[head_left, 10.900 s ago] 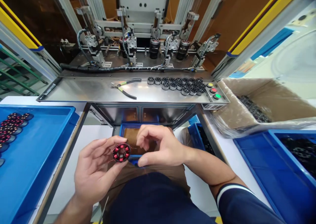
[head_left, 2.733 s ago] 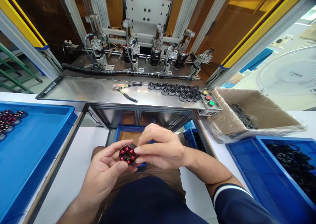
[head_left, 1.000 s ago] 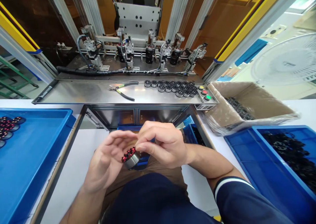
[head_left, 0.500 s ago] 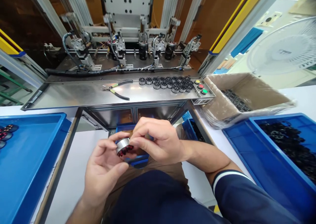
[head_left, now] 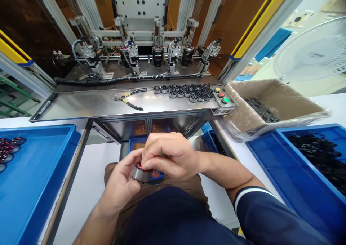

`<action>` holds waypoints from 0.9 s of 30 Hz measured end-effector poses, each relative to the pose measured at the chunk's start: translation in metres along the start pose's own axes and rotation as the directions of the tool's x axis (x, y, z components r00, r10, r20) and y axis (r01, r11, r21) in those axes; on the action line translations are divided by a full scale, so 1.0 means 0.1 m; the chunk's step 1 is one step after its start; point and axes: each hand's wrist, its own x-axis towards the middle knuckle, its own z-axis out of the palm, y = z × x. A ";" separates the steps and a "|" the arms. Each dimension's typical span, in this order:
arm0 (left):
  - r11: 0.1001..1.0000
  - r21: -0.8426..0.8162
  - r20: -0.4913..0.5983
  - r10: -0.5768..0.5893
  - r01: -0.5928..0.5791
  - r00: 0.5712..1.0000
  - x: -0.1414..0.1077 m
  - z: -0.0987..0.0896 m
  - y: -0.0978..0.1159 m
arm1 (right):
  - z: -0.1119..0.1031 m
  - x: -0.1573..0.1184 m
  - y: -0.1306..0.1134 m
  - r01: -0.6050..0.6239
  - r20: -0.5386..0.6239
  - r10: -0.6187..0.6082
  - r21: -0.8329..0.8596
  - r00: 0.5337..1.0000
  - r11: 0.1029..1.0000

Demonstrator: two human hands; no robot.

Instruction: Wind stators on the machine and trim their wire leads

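The left hand (head_left: 119,183) is holding the red-wound ring (head_left: 142,175) above the lap, windings facing upward. The right hand (head_left: 171,158) is meeting the ring's upper right edge, its grip pinching narrow; whether it is holding anything, one cannot tell.

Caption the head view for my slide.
Left hand holds a round metal part with red coils; right hand at its top.

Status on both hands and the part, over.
Left hand holding metal ring, red windings up. Right hand at the windings, partly hiding them. Pliers apart, on steel shelf.
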 end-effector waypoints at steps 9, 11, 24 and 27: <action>0.979 0.059 -0.271 0.204 -0.195 0.941 0.06 0.04 -0.03 | -0.01 -0.02 -0.02 0.016 -0.079 -0.026 -0.126 0.997 0.992; 0.959 0.093 -0.321 0.284 -0.269 0.904 0.07 0.05 -0.03 | 0.05 -0.04 -0.05 -0.029 -0.168 0.005 -0.138 0.986 0.990; 0.946 0.044 -0.325 0.318 -0.322 0.891 0.11 -0.03 0.06 | 0.52 -0.27 -0.07 -0.599 0.129 0.825 0.749 0.551 0.284; 0.945 0.053 -0.308 0.323 -0.323 0.895 0.11 -0.05 0.07 | 0.54 -0.28 -0.03 -0.582 0.127 0.816 0.762 0.564 0.283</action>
